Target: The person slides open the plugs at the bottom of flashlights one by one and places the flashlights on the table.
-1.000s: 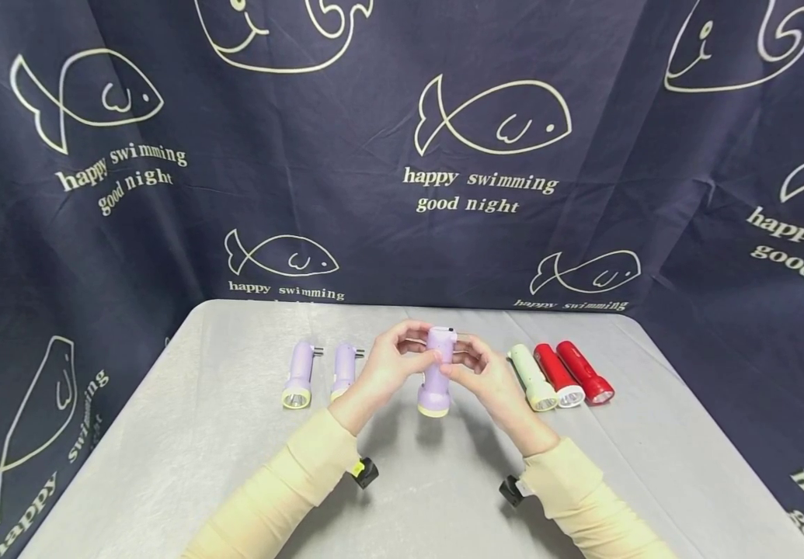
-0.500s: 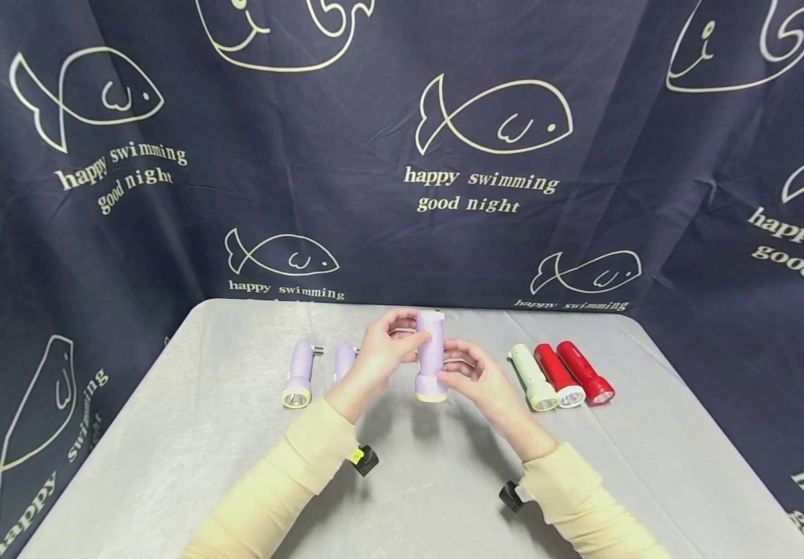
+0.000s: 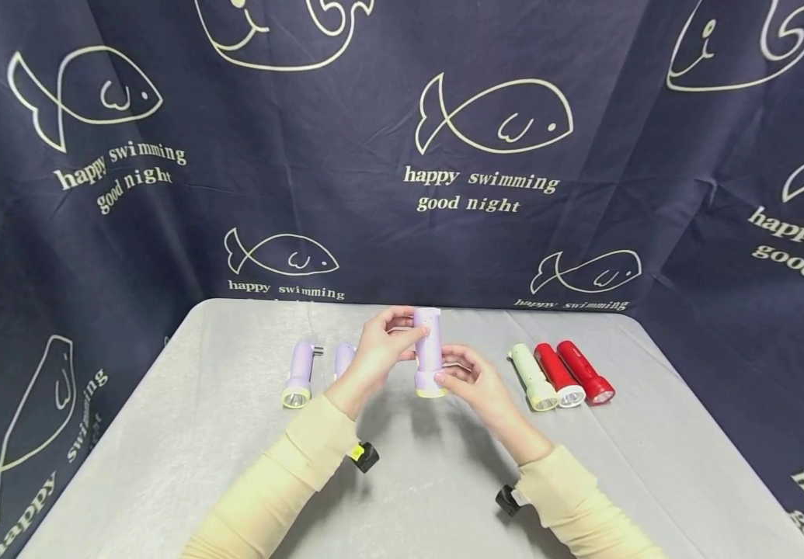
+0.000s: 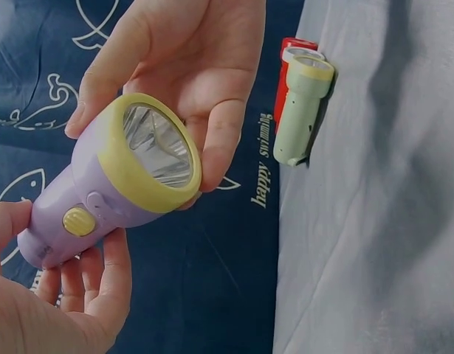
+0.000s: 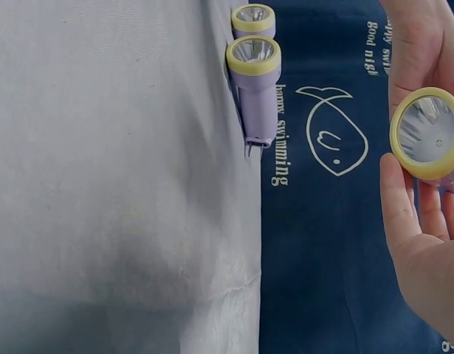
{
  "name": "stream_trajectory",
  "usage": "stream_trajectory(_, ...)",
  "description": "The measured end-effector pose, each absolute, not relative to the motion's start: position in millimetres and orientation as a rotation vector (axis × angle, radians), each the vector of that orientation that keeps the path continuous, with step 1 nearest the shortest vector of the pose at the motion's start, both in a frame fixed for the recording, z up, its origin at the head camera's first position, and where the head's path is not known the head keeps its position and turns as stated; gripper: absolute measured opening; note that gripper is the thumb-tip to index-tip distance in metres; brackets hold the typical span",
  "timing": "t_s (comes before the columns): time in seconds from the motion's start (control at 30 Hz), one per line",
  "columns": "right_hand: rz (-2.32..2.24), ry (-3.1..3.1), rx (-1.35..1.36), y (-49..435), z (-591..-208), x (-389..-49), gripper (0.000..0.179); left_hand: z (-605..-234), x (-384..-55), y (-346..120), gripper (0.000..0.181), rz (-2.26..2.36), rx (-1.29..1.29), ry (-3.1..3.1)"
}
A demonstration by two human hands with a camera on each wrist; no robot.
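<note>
A navy fish-print curtain (image 3: 360, 147) hangs behind the grey table (image 3: 436, 497).

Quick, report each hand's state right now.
Left hand: closed, holding the purple, yellow-rimmed cylindrical flashlight near its tail end.
Right hand: closed, holding the same flashlight around its head end.

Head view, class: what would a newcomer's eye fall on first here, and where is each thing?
Probably the dark backdrop with its pale fish drawings, filling the upper part. Next, near the middle, the purple flashlight held up by the left hand and right hand. Then the two red flashlights, bright on the table to the right.
</note>
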State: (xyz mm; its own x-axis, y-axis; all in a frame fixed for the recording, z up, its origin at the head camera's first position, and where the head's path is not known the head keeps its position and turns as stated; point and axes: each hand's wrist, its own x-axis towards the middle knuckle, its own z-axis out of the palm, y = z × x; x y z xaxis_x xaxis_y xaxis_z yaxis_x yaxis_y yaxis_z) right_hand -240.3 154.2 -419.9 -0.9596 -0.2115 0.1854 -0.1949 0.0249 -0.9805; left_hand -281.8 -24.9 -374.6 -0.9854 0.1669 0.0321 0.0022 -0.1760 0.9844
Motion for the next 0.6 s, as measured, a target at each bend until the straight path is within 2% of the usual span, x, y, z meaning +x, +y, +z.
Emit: stream_trajectory(0.6, -2.234, 2.154, -0.301, 141.2, -413.5, -241.6, 0.044, -382.9, -278.1, -31.6, 0.044, 2.321, 0.198, 1.966)
